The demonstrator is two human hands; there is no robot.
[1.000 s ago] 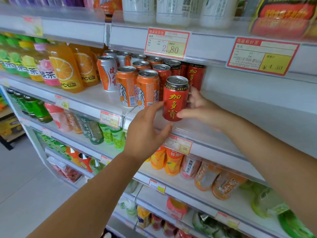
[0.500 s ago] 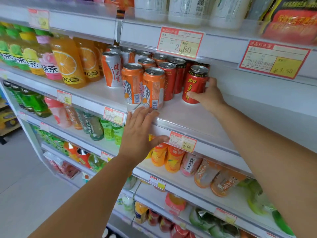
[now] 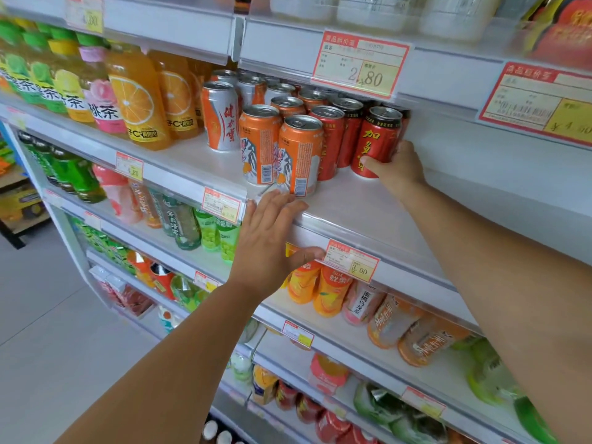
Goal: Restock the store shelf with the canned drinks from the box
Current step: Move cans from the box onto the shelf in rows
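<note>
We look along two bare arms at a store shelf point(image 3: 368, 213) of drinks. Our right hand point(image 3: 395, 169) reaches to the back right of the block of cans, its grip curled round the lower half of a red can point(image 3: 378, 139), thumb across the front. The can stands upright on the shelf, at the right end of the rows of red cans point(image 3: 331, 142) and just beside its neighbour. Our left hand point(image 3: 272, 241) lies flat on the shelf's front edge, fingers straight, thumb against the front rail beside a price tag point(image 3: 350, 261). Its grip is slack and holds nothing. Its fingertips sit just in front of two orange cans point(image 3: 299, 155).

As for progress, we judge this can all but placed: it looks seated on the shelf, and only the letting go is left. Several rows of cans already stand here (whether they came from the box, we cannot tell). White shelf surface shows to the right of the red can, so there seems room for more. The box itself is out of view, so how many cans wait in it cannot be said.
</note>
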